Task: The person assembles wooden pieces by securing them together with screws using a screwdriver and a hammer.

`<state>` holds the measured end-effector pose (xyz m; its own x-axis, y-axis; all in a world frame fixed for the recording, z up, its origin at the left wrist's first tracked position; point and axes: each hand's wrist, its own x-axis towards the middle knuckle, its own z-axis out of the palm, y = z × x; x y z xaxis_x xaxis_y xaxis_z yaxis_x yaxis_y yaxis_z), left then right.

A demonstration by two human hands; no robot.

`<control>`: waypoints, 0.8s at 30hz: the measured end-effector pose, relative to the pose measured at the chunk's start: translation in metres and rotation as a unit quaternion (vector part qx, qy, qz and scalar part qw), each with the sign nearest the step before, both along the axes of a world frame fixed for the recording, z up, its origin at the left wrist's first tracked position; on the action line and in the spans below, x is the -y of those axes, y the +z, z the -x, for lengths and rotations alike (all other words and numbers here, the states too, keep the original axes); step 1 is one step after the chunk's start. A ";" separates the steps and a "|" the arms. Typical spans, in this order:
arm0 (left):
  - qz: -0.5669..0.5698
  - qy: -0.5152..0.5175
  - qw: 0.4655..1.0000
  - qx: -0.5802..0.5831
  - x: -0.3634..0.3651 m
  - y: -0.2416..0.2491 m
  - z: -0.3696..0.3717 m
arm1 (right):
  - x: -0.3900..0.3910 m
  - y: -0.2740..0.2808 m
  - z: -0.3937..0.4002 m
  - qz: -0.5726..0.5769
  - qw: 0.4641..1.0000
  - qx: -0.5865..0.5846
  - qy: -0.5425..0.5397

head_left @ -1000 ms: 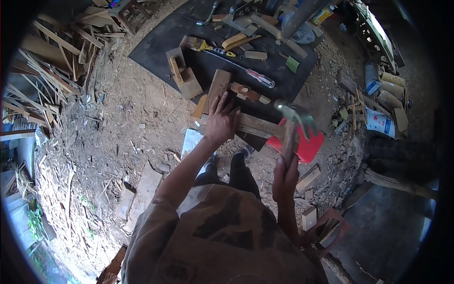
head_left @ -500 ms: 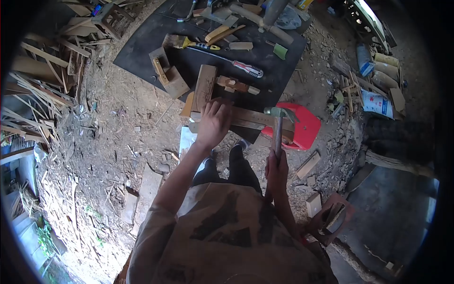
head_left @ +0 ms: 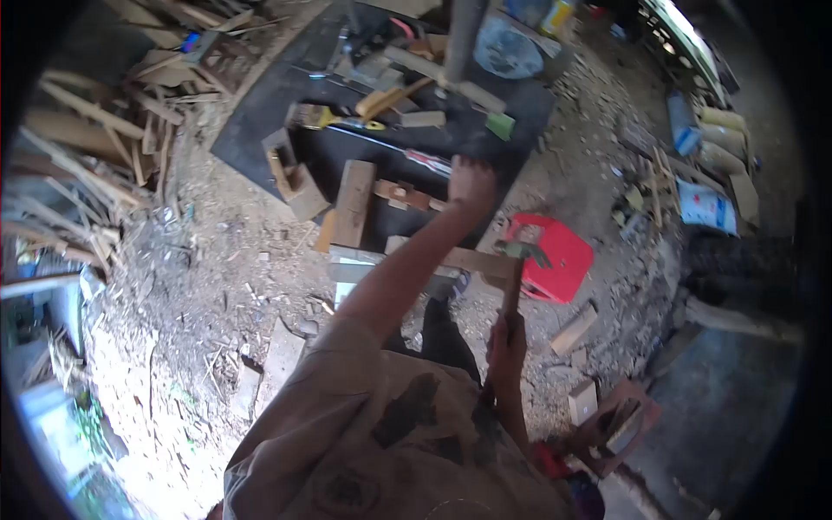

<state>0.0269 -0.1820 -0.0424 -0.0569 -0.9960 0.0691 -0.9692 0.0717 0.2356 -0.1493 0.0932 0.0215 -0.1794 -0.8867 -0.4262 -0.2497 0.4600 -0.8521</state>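
Note:
My left hand reaches over the right part of the black mat, its fingers curled at the handle end of a red and white screwdriver. My right hand is wrapped round the wooden handle of a hammer, whose head is up. Under the hammer head lies the end of a long wooden bar. My left forearm crosses over part of that bar. Left of it, a thick wooden block lies at the mat's edge, with a small wooden plane-like tool beside it.
A red plastic stool stands right of the mat. On the mat are a brush, a green piece, wood pieces and a clear plastic bag. Scrap wood is heaped at the left. A grey post rises at the mat's back.
My left hand has left the wooden bar and moved forward and right to the screwdriver's handle. The hammer remains in my right hand. The whole view has shifted somewhat.

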 end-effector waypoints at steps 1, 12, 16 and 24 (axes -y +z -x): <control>-0.060 -0.002 0.998 0.003 0.006 0.007 0.003 | 0.002 -0.004 0.004 -0.008 0.999 0.045 -0.013; -0.067 -0.016 0.998 -0.008 0.025 0.003 0.010 | 0.043 -0.008 0.025 -0.017 0.994 0.107 -0.015; -0.075 -0.021 0.996 -0.033 0.025 -0.005 0.010 | 0.048 -0.013 0.027 -0.015 0.995 0.098 -0.002; 0.009 -0.046 0.989 -0.143 -0.007 0.022 -0.002 | 0.040 -0.005 0.016 -0.033 0.996 0.085 0.020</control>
<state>0.0287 -0.1749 -0.0204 -0.1231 -0.9858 0.1141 -0.8518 0.1640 0.4975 -0.1648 0.0532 0.0165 -0.0654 -0.8604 -0.5055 -0.1234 0.5097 -0.8515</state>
